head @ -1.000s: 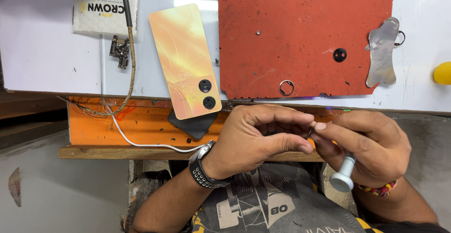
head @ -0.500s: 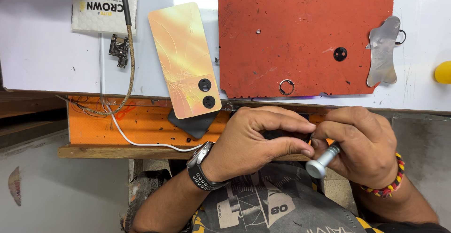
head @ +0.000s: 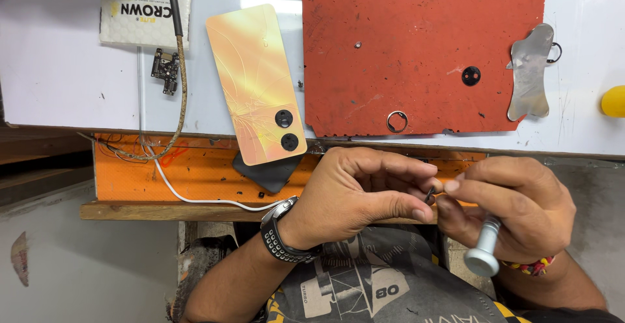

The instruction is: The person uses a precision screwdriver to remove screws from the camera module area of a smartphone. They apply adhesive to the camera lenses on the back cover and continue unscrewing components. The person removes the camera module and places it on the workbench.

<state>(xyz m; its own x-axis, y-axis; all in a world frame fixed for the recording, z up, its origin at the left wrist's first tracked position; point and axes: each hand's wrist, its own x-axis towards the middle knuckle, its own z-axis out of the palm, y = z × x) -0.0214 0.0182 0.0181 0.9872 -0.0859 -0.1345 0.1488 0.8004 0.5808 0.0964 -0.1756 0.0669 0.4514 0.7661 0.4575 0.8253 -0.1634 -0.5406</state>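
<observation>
Silver metal catches the eye first: the right hand (head: 514, 212) is closed around a small silver-handled precision screwdriver (head: 483, 248), its round cap pointing down toward the lap and its thin dark tip (head: 430, 194) aimed at the left hand (head: 361, 193). That left hand, with a black wristwatch (head: 281, 238) on its wrist, is curled shut with thumb and forefinger pinched right at the tip; whatever tiny piece sits in that pinch is too small to make out. The step in hand looks like fingertip work at the driver's point, seating or freeing something minute, and a next move would call for a steady pinch and very little travel, since a part that small could drop into the lap. Both hands hover below the desk edge, well apart from the orange-gold smartphone with a cracked back and two black camera rings (head: 257, 82), which lies face down across the desk's front edge. Beside it sits a worn red rectangular work mat (head: 423, 43) carrying a small metal ring (head: 396, 121) and a black round part (head: 471, 75). A thin silvery pry plate (head: 530, 72) lies to the right, a small dark circuit board (head: 165, 69) and a braided cable (head: 179, 75) to the left. The white desk (head: 58, 69) has an orange shelf (head: 163, 173) beneath, trailing a white wire (head: 195, 198).
</observation>
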